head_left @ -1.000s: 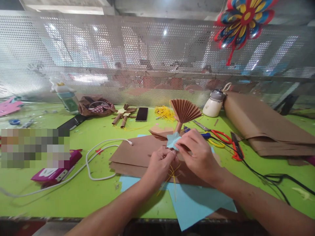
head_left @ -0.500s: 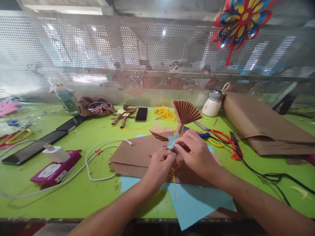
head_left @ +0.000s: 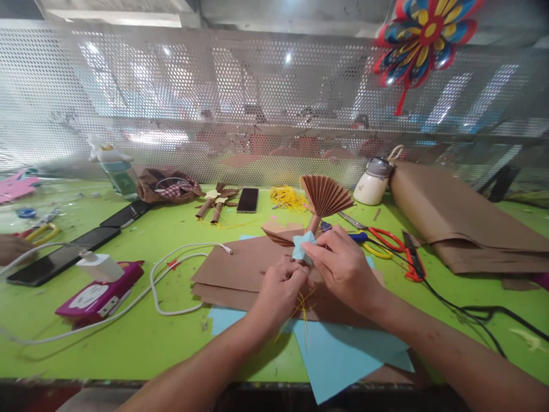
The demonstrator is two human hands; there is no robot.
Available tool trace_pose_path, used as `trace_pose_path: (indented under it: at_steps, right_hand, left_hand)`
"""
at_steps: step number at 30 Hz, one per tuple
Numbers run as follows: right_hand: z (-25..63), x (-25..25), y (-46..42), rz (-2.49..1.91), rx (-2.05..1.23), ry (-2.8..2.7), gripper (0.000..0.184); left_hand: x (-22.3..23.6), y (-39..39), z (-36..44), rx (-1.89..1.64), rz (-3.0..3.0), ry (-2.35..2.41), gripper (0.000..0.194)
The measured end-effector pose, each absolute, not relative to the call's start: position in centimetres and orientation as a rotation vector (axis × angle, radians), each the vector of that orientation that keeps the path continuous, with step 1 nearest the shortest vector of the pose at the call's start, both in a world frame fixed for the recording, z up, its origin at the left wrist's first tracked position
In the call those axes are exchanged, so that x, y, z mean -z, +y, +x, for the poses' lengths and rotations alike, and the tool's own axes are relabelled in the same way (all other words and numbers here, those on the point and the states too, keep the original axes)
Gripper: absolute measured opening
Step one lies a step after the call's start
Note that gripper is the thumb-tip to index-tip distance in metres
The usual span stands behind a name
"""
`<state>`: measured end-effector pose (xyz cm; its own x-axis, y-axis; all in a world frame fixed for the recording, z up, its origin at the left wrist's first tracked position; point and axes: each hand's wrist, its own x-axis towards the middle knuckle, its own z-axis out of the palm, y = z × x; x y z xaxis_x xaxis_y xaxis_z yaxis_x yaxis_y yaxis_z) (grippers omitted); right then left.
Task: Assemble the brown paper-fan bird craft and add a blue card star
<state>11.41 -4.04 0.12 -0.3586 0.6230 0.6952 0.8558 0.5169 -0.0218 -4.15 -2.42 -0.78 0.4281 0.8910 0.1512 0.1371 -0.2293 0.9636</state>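
A brown paper craft has a pleated fan (head_left: pixel 328 194) on a rolled paper tube (head_left: pixel 314 224), and another pleated piece (head_left: pixel 281 236) juts out to its left. My left hand (head_left: pixel 283 284) is closed round the craft's lower part, which the fingers mostly hide. Yellow strings (head_left: pixel 304 306) dangle beneath it. On the front of the tube sits a light blue paper star (head_left: pixel 302 245), with its right side pinched between thumb and fingers of my right hand (head_left: pixel 343 260). Under both hands lie folded brown paper (head_left: pixel 231 269) and blue sheets (head_left: pixel 343 357).
Red-handled scissors (head_left: pixel 386 237), cutters (head_left: pixel 414 263) and a black cable (head_left: pixel 454 303) lie to the right, near a large folded brown paper (head_left: pixel 450 212). To the left are a purple power bank (head_left: pixel 100 297) and white cable (head_left: pixel 160 312). Someone's hand (head_left: pixel 15 248) shows at far left.
The blue star now faces me more squarely and shows its points, and my right fingers have shifted onto it. Another person's hand has come in at the far left, by the yellow-handled scissors.
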Motion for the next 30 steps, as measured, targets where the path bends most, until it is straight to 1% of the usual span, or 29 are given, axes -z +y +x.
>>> trace_pose_path:
  at_steps: [13, 16, 24, 30]
  right_hand:
    - [11.9, -0.3, -4.3, -1.169, 0.371, -2.076, 0.024]
    - [12.2, -0.2, -4.5, -1.132, 0.403, -2.035, 0.027]
    - [12.2, 0.3, -5.2, -1.226, 0.547, -2.135, 0.039]
    - [12.2, 0.6, -5.4, -1.225, 0.578, -2.107, 0.041]
  left_hand:
    - [1.2, -2.0, -4.2, -0.917, 1.562, 0.887, 0.031]
    - [1.3, -1.9, -4.4, -0.908, 1.488, 0.841, 0.028]
    - [0.9, -2.2, -4.8, -0.885, 1.265, 0.747, 0.023]
    - [0.9, -2.2, -4.8, -0.9, 1.263, 0.716, 0.021]
